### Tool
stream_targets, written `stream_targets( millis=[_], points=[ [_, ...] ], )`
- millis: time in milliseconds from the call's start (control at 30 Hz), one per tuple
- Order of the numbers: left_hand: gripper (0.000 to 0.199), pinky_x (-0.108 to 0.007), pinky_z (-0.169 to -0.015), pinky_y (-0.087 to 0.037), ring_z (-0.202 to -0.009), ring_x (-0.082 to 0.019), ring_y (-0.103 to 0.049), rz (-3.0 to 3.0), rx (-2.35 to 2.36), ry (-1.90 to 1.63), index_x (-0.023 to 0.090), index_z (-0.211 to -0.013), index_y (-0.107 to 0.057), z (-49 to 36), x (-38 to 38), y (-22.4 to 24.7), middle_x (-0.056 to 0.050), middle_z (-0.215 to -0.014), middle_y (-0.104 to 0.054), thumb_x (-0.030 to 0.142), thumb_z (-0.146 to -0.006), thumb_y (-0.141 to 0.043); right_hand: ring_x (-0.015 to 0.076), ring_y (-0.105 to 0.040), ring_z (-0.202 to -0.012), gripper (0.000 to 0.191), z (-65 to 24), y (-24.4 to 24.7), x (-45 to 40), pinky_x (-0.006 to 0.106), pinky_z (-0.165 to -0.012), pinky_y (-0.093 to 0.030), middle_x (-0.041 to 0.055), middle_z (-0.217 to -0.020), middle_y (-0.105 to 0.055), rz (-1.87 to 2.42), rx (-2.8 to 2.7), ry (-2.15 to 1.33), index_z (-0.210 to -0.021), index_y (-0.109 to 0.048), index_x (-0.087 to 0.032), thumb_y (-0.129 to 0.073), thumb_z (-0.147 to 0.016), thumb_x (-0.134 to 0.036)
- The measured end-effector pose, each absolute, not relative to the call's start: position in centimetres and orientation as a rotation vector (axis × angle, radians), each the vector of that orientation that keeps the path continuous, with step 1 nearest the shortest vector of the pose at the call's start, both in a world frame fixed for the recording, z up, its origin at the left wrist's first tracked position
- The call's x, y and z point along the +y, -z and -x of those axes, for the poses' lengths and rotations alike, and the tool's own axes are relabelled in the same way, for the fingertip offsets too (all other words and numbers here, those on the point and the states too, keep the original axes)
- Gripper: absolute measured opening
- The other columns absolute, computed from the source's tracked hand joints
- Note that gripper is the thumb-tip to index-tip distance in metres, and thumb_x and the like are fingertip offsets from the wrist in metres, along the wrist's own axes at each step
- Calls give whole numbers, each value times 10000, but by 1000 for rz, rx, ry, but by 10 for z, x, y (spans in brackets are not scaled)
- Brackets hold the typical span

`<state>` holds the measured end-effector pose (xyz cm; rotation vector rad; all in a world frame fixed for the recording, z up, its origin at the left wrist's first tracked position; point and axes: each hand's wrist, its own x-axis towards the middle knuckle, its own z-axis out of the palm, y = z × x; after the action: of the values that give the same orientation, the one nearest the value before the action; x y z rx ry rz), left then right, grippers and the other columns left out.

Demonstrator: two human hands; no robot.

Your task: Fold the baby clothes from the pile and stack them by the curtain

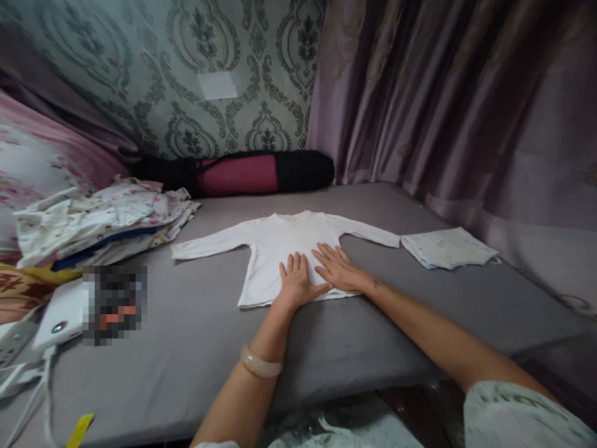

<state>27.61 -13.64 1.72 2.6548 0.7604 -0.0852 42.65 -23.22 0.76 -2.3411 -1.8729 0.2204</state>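
Observation:
A small white long-sleeved shirt [273,246] lies flat on the grey-covered surface, its sleeves spread to both sides and its neckline away from me. My left hand [297,283] rests flat on the lower middle of the shirt, fingers stretched out, a pale bangle on the wrist. Just right of it, my right hand [340,269] also presses flat on the fabric with fingers spread. The left thumb reaches toward the right hand near the hem. Neither hand grips anything. The hands cover part of the shirt's lower front.
A folded pale cloth [450,247] lies by the right sleeve. Piled printed clothes [107,214] sit at the left, near a white device [65,314] with a cable and a power strip [16,345]. A black and maroon long bag [237,174] lies along the wall beside the purple curtain [373,93].

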Motion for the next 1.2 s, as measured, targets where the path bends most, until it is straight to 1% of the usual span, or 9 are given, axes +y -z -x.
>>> stream_targets(
  millis=[200, 400, 500, 600, 667, 800, 967, 1100, 1200],
  points=[
    [767, -576, -1154, -117, -1466, -336, -113, -2837, 356, -8, 207, -1515, -247, -230, -140, -17, -144, -1582, -201, 680, -911, -241, 214, -138, -1463, 495, -405, -22, -310, 488, -1177, -119, 34, -1592, -189, 2172, -2004, -374, -1487, -334, -316, -248, -1008, -408],
    [596, -501, -1153, -218, -1428, -279, -276, -2874, 76, -66, 292, -1477, -326, -164, -140, -28, -66, -1549, -325, 582, -958, -290, 224, -292, -1417, 487, -397, -43, -359, 460, -1170, -184, 31, -1533, -356, 2092, -1976, -398, -1456, -403, -311, -372, -977, -393],
    [504, -407, -1076, -361, -1291, -240, -473, -2800, 101, -112, 252, -1367, -482, -156, -135, -46, -81, -1399, -531, 522, -977, -312, 243, -546, -1206, 368, -400, -59, -351, 428, -1076, -337, 84, -1284, -624, 2106, -1927, -370, -1194, -662, -242, -415, -957, -376],
    [438, -321, -856, -489, -958, -202, -644, -2714, 285, -176, 216, -1149, -616, -177, -129, -61, -72, -1005, -708, 464, -994, -290, 212, -649, -936, 386, -406, -68, -312, 356, -924, -445, 93, -966, -719, 2141, -1836, -288, -959, -717, -183, -354, -973, -316],
    [411, -326, -842, -488, -920, -206, -646, -2730, 367, -293, 201, -1059, -639, -199, -125, -61, -77, -937, -701, 403, -997, -286, 212, -615, -1055, 355, -409, -64, -275, 338, -962, -427, 111, -1121, -684, 2083, -1793, -171, -1097, -674, -160, -368, -960, -275],
    [407, -402, -1072, -363, -1317, -261, -442, -2854, 436, -270, 143, -1292, -521, -230, -123, -41, -158, -1401, -500, 330, -965, -366, 208, -344, -1386, 475, -410, -41, -209, 400, -1142, -236, 111, -1487, -420, 2183, -1768, -156, -1410, -445, -154, -342, -962, -275],
    [525, -494, -1165, -192, -1454, -274, -209, -2862, 594, 45, 165, -1455, -354, -212, -129, -19, -132, -1558, -285, 393, -995, -244, 229, -123, -1466, 591, -403, -16, -188, 471, -1178, -82, 110, -1586, -197, 2303, -1829, -245, -1510, -265, -122, -236, -987, -395],
    [517, -462, -1182, -169, -1455, -232, -216, -2771, 439, 2, 234, -1449, -380, -176, -127, -25, -67, -1554, -314, 439, -984, -283, 229, -104, -1469, 612, -394, -13, -213, 491, -1181, -54, 103, -1588, -177, 2183, -1978, -288, -1518, -255, -148, -215, -988, -452],
    [498, -371, -1139, -294, -1369, -220, -391, -2552, 329, -48, 240, -1377, -492, -156, -115, -38, -59, -1470, -459, 470, -948, -390, 214, -101, -1469, 596, -386, -19, -242, 473, -1189, -46, 81, -1591, -165, 2040, -2118, -405, -1516, -273, -178, -206, -998, -466]
  ],
)
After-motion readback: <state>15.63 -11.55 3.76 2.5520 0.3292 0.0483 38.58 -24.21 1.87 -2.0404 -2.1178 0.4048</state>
